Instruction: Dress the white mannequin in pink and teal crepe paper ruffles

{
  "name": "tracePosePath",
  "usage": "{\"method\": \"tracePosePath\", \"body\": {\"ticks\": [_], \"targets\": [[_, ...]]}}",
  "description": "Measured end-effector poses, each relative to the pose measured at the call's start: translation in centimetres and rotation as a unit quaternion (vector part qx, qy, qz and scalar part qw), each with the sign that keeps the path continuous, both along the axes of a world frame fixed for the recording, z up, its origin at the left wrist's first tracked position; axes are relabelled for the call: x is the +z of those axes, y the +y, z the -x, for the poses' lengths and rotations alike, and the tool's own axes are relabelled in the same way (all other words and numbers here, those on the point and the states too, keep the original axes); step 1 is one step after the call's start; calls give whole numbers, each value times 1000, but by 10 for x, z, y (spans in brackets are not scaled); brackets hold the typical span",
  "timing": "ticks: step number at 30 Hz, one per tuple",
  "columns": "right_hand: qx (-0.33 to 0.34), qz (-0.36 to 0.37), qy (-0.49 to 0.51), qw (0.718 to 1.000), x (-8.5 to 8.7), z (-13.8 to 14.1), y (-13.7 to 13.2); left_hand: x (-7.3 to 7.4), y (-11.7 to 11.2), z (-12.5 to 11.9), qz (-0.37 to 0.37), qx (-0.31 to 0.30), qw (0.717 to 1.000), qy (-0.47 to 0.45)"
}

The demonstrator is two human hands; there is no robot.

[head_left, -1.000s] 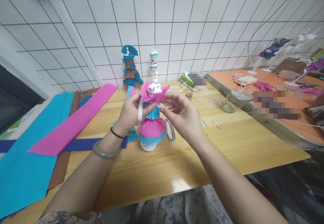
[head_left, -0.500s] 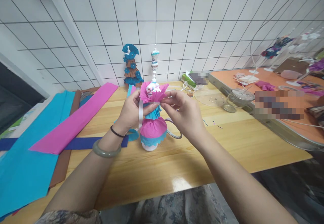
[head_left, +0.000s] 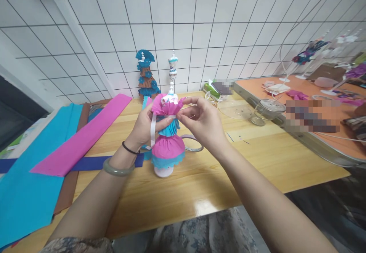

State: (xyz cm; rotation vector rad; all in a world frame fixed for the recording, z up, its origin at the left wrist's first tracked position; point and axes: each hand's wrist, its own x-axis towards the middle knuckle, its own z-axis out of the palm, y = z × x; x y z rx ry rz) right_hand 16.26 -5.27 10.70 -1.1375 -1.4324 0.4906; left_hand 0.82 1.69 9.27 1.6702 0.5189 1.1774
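Observation:
A small dress-form doll (head_left: 168, 150) stands on the wooden table (head_left: 200, 184), dressed in a pink crepe-paper skirt with a blue hem and a pink ruffle collar. My left hand (head_left: 144, 125) grips the doll's upper part from the left, with a white strip hanging beside its fingers. My right hand (head_left: 200, 121) pinches the pink ruffle (head_left: 168, 107) at the doll's right shoulder. A roll of tape (head_left: 192, 143) lies flat on the table just behind my right wrist.
Pink (head_left: 82, 134), light blue (head_left: 31, 176), dark blue and brown paper sheets lie at the left. Two finished dolls (head_left: 145, 73) stand against the tiled wall. Glass dishes (head_left: 267, 110), a phone and an orange-topped table with more figures are at the right.
The tape roll has tipped from standing on edge to lying flat. Both hands have shifted slightly left and up on the doll's collar, still gripping it.

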Motion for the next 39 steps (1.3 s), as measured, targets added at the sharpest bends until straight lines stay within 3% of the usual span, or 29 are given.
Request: {"method": "tracePosePath", "body": {"ticks": [11,16,32,39], "targets": [[-11,2,-1,1000,-1,7,0,-7,5,0,69,-48,996,-15],[-65,-13,-19,998,1,6,0,-8,1,-2,95,-64,993,-29],[-39,20,15,999,-4,3,0,-13,7,-4,96,-52,994,-30],[-66,7,-13,998,-5,6,-8,-3,2,-2,71,-57,996,4]]}}
